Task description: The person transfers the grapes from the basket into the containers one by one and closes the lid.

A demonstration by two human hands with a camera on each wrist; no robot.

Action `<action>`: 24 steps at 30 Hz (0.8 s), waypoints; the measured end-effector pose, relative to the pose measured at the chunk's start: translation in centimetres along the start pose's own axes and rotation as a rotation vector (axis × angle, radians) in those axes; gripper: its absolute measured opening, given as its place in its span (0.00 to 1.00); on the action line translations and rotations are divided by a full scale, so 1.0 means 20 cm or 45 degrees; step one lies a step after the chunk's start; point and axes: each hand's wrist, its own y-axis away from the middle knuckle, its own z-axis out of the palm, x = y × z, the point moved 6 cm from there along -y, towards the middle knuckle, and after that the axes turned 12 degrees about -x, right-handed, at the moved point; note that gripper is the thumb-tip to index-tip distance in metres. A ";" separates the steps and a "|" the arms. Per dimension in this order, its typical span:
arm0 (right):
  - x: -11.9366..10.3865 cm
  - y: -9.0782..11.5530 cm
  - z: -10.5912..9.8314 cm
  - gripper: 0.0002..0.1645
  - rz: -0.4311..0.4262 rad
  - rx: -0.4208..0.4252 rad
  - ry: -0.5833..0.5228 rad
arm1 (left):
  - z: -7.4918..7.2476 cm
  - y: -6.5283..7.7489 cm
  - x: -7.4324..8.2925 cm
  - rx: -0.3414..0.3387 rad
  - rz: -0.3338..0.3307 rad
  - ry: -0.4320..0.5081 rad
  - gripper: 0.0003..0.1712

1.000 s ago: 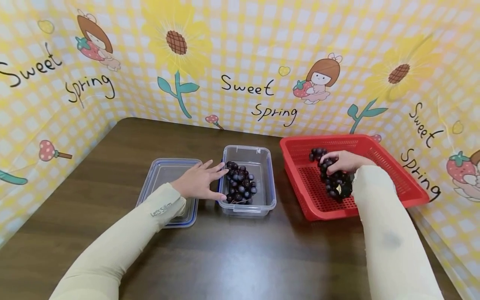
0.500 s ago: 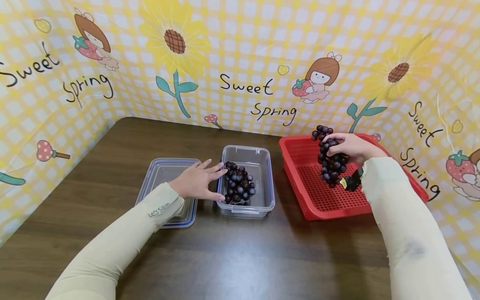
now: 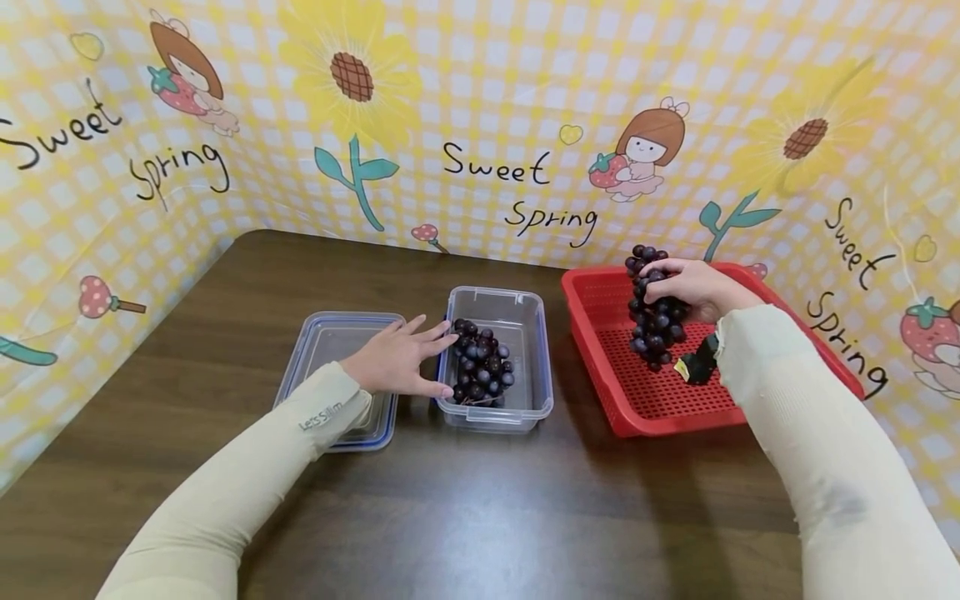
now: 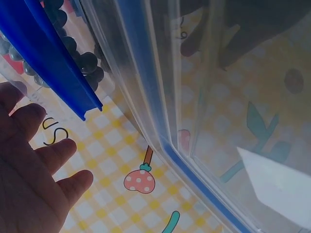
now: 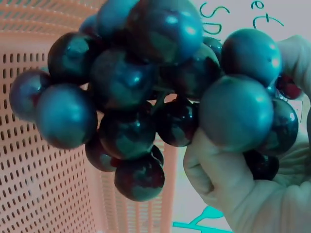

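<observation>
My right hand (image 3: 699,290) grips a bunch of dark grapes (image 3: 657,321) and holds it over the red basket (image 3: 603,400). In the right wrist view, the thumb and fingers of that hand (image 5: 238,189) curl around part of the bunch (image 5: 124,80). On the left, my other hand (image 3: 390,360) has its fingers spread, fingertips right at the left rim of a clear plastic container (image 3: 534,367). Another bunch of grapes (image 3: 482,367) lies inside, toward that side. The left wrist view has the straight fingers (image 4: 58,155) close to a blue latch flap (image 4: 53,63).
A clear lid with a blue seal (image 3: 318,346) lies left of the container, partly under my left forearm. A black device (image 3: 701,360) sits at my right wrist. Patterned yellow cloth (image 3: 480,100) stands behind and beside the brown table (image 3: 450,517).
My right hand has raised the bunch of grapes off the basket floor, then stayed nearly in place over the last half second. The left hand keeps its place at the container rim.
</observation>
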 end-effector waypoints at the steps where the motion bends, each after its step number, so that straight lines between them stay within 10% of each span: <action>1: -0.01 0.00 0.01 0.28 0.004 0.002 0.000 | 0.00 0.00 0.00 -0.001 0.001 -0.002 0.50; 24: -0.39 -0.09 0.23 0.25 -0.068 0.075 -0.041 | 0.00 -0.01 0.01 -0.069 0.013 0.093 0.52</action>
